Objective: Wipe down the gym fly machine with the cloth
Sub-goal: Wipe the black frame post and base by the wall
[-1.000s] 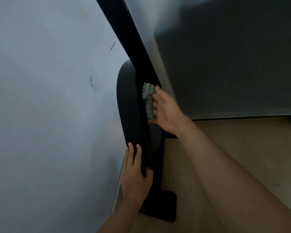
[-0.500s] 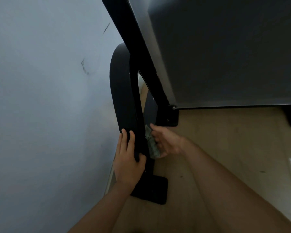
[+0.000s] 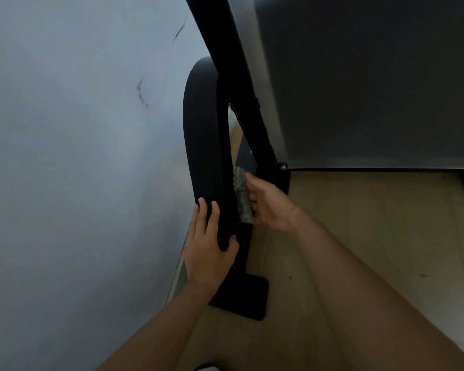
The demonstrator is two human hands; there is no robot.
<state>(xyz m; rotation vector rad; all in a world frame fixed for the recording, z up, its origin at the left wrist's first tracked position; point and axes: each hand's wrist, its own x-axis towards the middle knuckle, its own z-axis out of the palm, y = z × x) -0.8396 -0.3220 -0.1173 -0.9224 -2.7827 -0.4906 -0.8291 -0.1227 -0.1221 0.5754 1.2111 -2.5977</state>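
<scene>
While the left hand (image 3: 209, 253) keeps its fingers wrapped round the black curved padded machine arm (image 3: 201, 129), the right hand (image 3: 268, 203) has slid the knobbly green cloth (image 3: 241, 195) slightly higher along that arm's inner edge, its fingers holding the cloth. The cloth's contact side is lost in shadow.

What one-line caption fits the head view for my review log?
Right hand holds a nubby green cloth against the curved black machine frame while the left hand grips it lower down.
</scene>
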